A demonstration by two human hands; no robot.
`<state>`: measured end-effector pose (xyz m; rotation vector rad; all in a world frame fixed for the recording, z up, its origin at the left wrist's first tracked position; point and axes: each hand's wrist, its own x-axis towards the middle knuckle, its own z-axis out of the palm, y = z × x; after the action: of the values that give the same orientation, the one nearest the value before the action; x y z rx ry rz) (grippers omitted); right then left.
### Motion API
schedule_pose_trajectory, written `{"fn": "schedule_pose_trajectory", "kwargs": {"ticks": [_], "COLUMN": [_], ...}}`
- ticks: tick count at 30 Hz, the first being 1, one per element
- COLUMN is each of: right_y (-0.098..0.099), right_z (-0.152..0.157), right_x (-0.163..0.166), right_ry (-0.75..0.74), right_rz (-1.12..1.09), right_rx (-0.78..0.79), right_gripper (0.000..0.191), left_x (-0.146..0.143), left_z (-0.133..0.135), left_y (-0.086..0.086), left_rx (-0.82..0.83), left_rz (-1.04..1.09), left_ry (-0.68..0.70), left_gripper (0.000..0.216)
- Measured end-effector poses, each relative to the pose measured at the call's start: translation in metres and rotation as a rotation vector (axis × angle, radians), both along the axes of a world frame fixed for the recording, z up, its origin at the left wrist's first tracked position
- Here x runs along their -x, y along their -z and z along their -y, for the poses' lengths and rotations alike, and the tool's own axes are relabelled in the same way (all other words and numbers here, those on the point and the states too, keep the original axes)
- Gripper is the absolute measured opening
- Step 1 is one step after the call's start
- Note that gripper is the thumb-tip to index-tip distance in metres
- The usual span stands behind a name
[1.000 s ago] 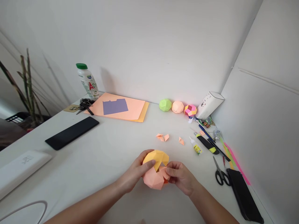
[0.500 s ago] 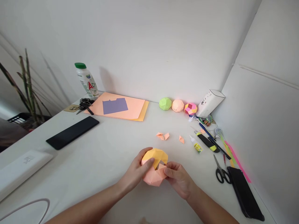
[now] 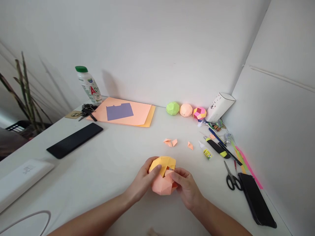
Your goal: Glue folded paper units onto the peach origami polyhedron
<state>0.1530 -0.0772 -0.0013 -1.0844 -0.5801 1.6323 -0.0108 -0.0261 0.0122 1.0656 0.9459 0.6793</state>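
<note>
Both of my hands hold a faceted paper ball point(image 3: 162, 177), yellow on top and peach-orange below, just above the white table point(image 3: 110, 164). My left hand point(image 3: 144, 182) wraps its left side, thumb on the yellow part. My right hand point(image 3: 185, 186) pinches a peach flap at the ball's open gap. Three small folded peach paper pieces point(image 3: 174, 143) lie on the table beyond the ball.
A glue bottle point(image 3: 205, 152), pens, a marker, scissors point(image 3: 231, 180) and a black phone point(image 3: 256, 203) lie to the right. Three finished paper balls point(image 3: 186, 110) and a white box sit at the back. Coloured paper sheets point(image 3: 123, 113), keys, a drink bottle point(image 3: 87, 86) and a black slab point(image 3: 75, 140) lie to the left.
My hands have pressed closer together on the ball, and the gap between the yellow and peach parts has narrowed. The ball has turned slightly.
</note>
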Motion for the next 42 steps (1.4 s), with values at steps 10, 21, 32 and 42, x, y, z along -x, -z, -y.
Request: {"fn": "schedule_pose_trajectory", "kwargs": {"ticks": [10,21,32,42], "right_y": [-0.003,-0.006,0.001,0.001], "right_z": [0.000,0.000,0.001,0.000], "right_x": [-0.001,0.002,0.006,0.005], "right_ry": [-0.031,-0.018,-0.012,0.032], "right_rz": [0.095,-0.023,-0.027,-0.033], "right_rx": [0.006,0.038,0.027,0.035], "right_gripper": [0.022,0.021,0.019,0.023], "left_x": [0.000,-0.001,-0.003,-0.002], "left_z": [0.005,0.006,0.008,0.007], "left_y": [0.000,-0.001,-0.002,-0.010], "left_rx": [-0.042,-0.032,-0.023,0.003], "left_rz": [-0.040,-0.059,-0.060,-0.054], "left_ry": [-0.008,-0.040,-0.073,-0.054], "left_gripper": [0.044,0.047,0.047,0.047]}}
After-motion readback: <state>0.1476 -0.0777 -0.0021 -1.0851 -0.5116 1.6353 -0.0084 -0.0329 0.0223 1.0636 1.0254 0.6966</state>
